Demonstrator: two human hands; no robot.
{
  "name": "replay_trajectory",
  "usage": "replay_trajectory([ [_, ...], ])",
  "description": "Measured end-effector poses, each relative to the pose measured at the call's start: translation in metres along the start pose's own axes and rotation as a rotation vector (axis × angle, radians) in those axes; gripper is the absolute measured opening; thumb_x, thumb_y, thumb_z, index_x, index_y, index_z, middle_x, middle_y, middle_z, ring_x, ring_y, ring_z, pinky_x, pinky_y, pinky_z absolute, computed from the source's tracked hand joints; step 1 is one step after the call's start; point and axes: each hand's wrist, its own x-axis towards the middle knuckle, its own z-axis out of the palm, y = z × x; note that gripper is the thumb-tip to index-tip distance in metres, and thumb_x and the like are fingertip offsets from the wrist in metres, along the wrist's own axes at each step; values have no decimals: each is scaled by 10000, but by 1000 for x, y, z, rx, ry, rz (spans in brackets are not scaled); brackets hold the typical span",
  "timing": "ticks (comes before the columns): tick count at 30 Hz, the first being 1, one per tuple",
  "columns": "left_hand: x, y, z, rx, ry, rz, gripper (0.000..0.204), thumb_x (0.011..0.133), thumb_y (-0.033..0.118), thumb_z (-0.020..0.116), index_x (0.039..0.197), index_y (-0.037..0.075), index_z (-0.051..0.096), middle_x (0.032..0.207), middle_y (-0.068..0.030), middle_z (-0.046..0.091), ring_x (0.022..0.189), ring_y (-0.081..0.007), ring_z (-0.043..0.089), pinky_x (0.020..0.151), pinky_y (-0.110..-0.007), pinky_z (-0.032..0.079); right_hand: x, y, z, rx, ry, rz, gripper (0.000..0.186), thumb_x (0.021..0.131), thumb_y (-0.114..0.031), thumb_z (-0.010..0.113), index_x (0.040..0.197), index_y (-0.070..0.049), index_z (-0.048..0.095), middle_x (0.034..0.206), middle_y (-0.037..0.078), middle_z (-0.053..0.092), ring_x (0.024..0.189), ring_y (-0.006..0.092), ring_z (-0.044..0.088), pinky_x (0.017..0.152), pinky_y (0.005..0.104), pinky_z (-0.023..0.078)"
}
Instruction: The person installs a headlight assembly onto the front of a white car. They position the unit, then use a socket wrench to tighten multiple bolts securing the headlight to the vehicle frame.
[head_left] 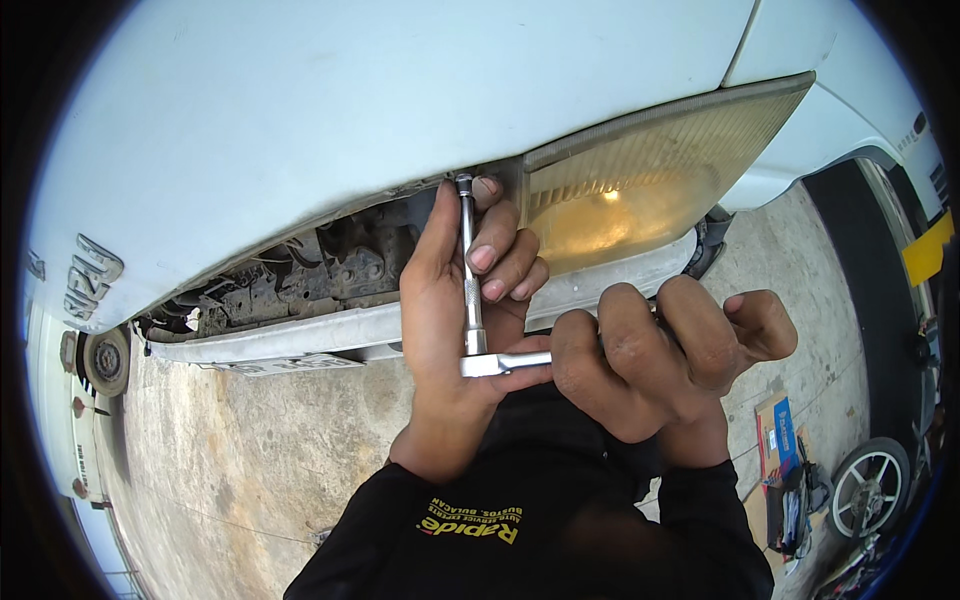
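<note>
My left hand has its thumb and fingers on either side of a shiny chrome extension bar with a knurled band. A socket caps the upper end, by the gap between the white body panel and the headlight. What the socket touches, if anything, I cannot make out. The lower end meets the head of a chrome ratchet wrench, nearly at a right angle. My right hand is curled around the ratchet's handle, hiding most of it. The headlight's ribbed lens is yellowed.
The white front panel arches above my hands. Below it, an open slot exposes dark parts and wiring over a pale bumper. On the concrete at right lie a blue-orange box and a spoked wheel. Another vehicle's tyre stands left.
</note>
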Motion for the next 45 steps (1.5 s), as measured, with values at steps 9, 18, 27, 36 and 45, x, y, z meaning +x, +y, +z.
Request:
replay_trajectory([
  [9, -3, 8, -1, 112, 21, 19, 317, 1202, 351, 445, 1148, 87, 613, 702, 61, 456, 585, -61, 385, 606, -238, 357, -43, -20, -3, 14, -34, 189, 404, 1057, -605, 577, 844, -268, 638, 859, -86, 561, 912, 179, 506, 892, 435, 326],
  [18, -12, -53, 0, 86, 231, 382, 229, 1145, 193, 518, 1016, 11, 568, 813, -57, 516, 555, -156, 510, 606, -218, 511, -6, 12, -9, 371, 171, 0, 140, 823, -199, 792, 936, -137, 736, 1086, -27, 665, 1063, 171, 606, 861, 346, 530],
  [27, 11, -159, -60, 727, -29, -283, 383, 1164, 472, 524, 1145, 101, 618, 831, 32, 524, 780, -67, 480, 688, -240, 384, -190, 30, -78, 1144, 458, 1720, 933, 993, -187, 815, 1690, -149, 196, 1624, 245, 433, 1475, 376, 521, 1101, 394, 585],
  [36, 110, -235, -121, 623, -2, -477, 348, 1158, 351, 573, 1335, 56, 627, 1067, -25, 686, 938, -111, 629, 895, -287, 518, -205, 81, -44, 1073, 103, 1809, 337, 1148, -280, 606, 1310, 9, 664, 1404, 146, 678, 1188, 236, 698, 987, 354, 538],
  [45, 141, -238, -134, 470, -4, -451, 341, 1169, 291, 553, 1424, 78, 629, 1303, -31, 689, 1088, -116, 670, 983, -294, 561, -198, 109, -26, 459, -391, 1290, 294, 1116, -221, 617, 1261, 29, 668, 1152, 237, 683, 1005, 458, 684, 865, 488, 551],
])
